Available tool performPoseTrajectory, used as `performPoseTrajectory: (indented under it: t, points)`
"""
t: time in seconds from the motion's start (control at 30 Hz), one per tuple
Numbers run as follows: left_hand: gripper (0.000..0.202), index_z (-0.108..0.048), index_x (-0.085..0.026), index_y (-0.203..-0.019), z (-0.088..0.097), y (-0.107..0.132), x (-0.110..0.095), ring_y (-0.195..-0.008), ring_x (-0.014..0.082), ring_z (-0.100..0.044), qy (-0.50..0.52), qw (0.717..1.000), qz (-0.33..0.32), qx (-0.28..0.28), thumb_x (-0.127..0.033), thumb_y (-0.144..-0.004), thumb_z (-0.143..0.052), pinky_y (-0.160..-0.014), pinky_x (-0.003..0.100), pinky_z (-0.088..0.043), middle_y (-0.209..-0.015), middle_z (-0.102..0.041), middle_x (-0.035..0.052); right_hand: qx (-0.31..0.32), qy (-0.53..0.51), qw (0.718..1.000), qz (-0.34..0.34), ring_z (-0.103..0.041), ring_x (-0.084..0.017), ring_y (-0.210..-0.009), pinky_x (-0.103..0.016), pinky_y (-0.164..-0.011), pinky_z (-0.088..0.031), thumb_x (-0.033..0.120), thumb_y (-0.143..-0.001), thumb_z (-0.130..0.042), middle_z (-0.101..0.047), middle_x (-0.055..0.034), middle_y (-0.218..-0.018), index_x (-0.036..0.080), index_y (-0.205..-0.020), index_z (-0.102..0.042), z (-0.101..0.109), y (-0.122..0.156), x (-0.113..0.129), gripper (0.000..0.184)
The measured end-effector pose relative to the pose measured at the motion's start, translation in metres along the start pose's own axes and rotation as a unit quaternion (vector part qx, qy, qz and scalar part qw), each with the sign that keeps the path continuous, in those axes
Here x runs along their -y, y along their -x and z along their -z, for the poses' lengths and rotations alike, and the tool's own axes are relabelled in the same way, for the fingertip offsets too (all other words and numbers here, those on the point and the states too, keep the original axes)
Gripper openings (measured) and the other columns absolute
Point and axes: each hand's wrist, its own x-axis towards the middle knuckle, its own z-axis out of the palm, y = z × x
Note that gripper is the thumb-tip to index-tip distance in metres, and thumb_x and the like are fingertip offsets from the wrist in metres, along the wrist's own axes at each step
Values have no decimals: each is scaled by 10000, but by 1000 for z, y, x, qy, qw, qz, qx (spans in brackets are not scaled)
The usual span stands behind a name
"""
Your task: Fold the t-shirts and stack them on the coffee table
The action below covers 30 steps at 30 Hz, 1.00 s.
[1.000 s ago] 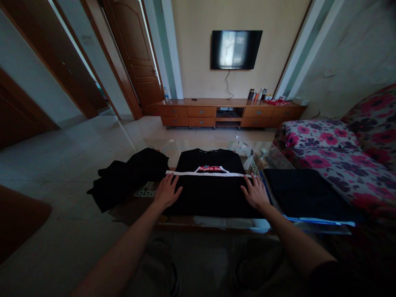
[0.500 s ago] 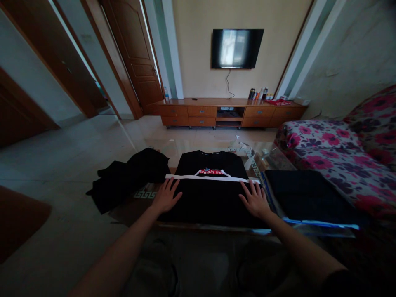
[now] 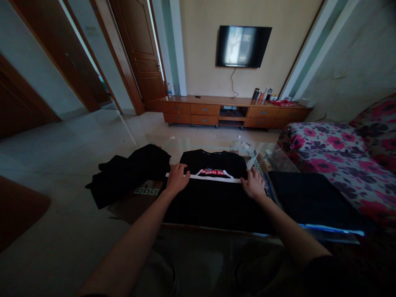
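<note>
A black T-shirt (image 3: 216, 202) lies folded on a glass-topped table, its lower part turned up so a white band (image 3: 210, 178) runs across it. Above the band shows a red print with white lettering (image 3: 213, 172). My left hand (image 3: 178, 179) rests over the left end of the band, fingers bent a little and thumb apart. At the right end, my right hand (image 3: 254, 185) touches the shirt with its fingers spread. Neither hand visibly grips the cloth.
To the left lies a crumpled black garment (image 3: 133, 173). A folded dark garment (image 3: 312, 196) sits on the right, beside a flowered sofa (image 3: 334, 165). Beyond the glass table (image 3: 201, 142) stand a low wooden cabinet (image 3: 204, 110) and a wall-mounted television (image 3: 243, 46).
My left hand has moved forward and right along the band, its fingers now more bent. My right hand has shifted slightly forward over the band. The camera view has turned slightly left.
</note>
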Motion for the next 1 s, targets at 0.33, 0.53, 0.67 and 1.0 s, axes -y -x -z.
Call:
performPoseTrajectory:
  t: [0.33,0.53,0.67,1.0]
  points:
    - [346,-577,-220,-1199,-65,-51,39,-1274,321,-508,-23,989,146,12,-322,-869,-565,-1044,465,-433,-1298,-555,143,-20,-16,996,-89,-370,-400,-1388,-560,-1110,-318,345,-915,-487,-383,-226,-1533,122,-1466,-423,-38,-71,18,599]
    - [441,-578,-182,-1249,-85,-103,65,-1326,357,-471,-42,979,198,24,-399,-865,-585,-1085,478,-395,-1328,-563,187,-6,-49,990,-134,-465,-390,-1324,-540,-1073,-381,298,-881,-505,-510,-240,-1430,89,-1449,-454,-54,-126,4,608]
    - [523,-529,-181,-1346,-95,-135,81,-1270,323,-559,-6,978,204,51,-420,-885,-592,-1094,447,-387,-1312,-630,173,12,-61,989,-131,-519,-339,-1302,-476,-1093,-384,273,-873,-524,-586,-215,-1374,91,-1454,-461,-63,-154,-8,611]
    - [538,-523,-213,-1418,-104,-160,87,-1107,253,-666,86,981,167,44,-373,-912,-610,-1011,376,-465,-1248,-693,122,-16,-126,988,-91,-616,-301,-1156,-392,-1047,-423,249,-871,-543,-668,-210,-1265,17,-1420,-511,-83,-193,-15,597]
